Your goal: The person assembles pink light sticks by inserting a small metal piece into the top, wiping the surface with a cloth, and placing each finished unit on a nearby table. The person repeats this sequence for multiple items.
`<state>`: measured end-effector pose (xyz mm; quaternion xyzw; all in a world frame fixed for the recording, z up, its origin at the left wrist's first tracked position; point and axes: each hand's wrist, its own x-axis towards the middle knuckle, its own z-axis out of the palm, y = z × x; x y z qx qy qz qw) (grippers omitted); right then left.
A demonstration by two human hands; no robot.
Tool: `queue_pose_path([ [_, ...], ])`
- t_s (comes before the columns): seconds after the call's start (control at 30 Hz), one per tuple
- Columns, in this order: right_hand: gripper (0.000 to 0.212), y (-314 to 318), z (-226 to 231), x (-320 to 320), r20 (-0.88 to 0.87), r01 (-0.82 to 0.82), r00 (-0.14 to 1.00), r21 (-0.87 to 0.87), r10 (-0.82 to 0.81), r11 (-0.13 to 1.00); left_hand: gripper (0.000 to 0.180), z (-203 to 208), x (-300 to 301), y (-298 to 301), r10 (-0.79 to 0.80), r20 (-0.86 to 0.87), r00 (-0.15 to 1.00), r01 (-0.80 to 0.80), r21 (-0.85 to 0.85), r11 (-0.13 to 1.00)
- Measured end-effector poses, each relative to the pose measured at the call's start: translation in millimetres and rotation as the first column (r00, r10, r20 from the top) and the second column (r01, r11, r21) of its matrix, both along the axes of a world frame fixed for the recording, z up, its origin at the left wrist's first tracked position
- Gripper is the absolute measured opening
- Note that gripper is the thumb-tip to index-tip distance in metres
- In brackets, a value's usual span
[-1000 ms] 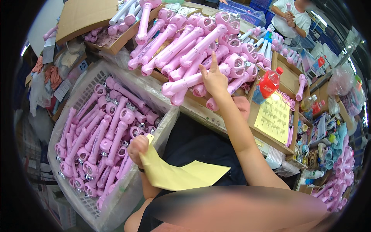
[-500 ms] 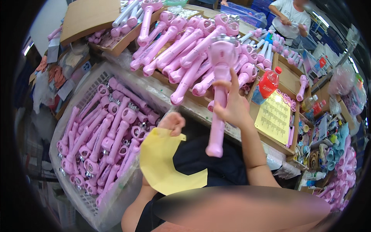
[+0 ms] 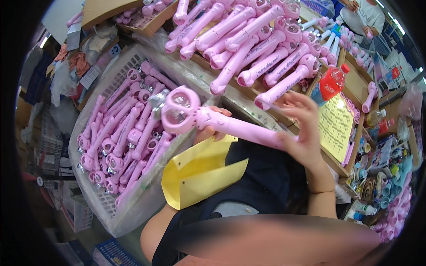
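Observation:
A pink toy wand (image 3: 244,130) with a round, clear-windowed head and silver tip lies nearly level before me, its head to the left. My left hand (image 3: 214,128) grips it just below the head, partly hidden behind the handle. At the handle's lower end is my right hand (image 3: 306,133), with the thumb against the wand and the other fingers raised and slightly blurred. A bent yellow sheet (image 3: 204,177) with small holes hangs around my left forearm.
At left stands a plastic-lined white basket (image 3: 84,128) heaped with pink wands (image 3: 115,142). More wands (image 3: 248,44) pile on the table ahead. A red-labelled bottle (image 3: 330,82) and yellow printed sheet (image 3: 333,128) stand at right. Another person (image 3: 366,17) works at the far right.
The wand has swung from upright to nearly level, its head moving left and down. My left hand has come up and taken hold near its head. My right hand has shifted right, to the handle's end.

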<state>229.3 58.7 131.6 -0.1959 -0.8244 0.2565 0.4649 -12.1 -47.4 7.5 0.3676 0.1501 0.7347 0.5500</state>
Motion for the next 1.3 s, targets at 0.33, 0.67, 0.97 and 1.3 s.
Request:
queue_pose_path([
  [0.33, 0.006, -38.8, -38.4, -4.2, -0.469, -0.193, 0.84, -0.729, -0.274, 0.656, 0.062, -5.8, 21.4, 22.8, 0.084, 0.09, 0.992, -0.105, 0.267, 0.958],
  [0.67, 0.009, -35.6, -34.7, -17.7, -0.262, 0.001, 0.925, -0.723, -0.276, 0.691, 0.063, -12.1, 7.1, 30.9, -0.109, 0.061, 0.992, 0.085, 0.316, 0.945],
  [0.97, 0.01, -29.7, -35.5, -18.7, -0.216, 0.046, 0.937, -0.704, -0.275, 0.709, 0.061, -7.5, 16.0, 30.4, 0.016, 0.109, 0.994, -0.046, 0.276, 0.96],
  [1.3, 0.012, -28.0, -40.9, -20.5, -0.212, 0.046, 0.939, -0.703, -0.271, 0.71, 0.069, -15.9, -2.6, 45.5, -0.024, -0.184, 0.983, 0.107, 0.46, 0.881],
])
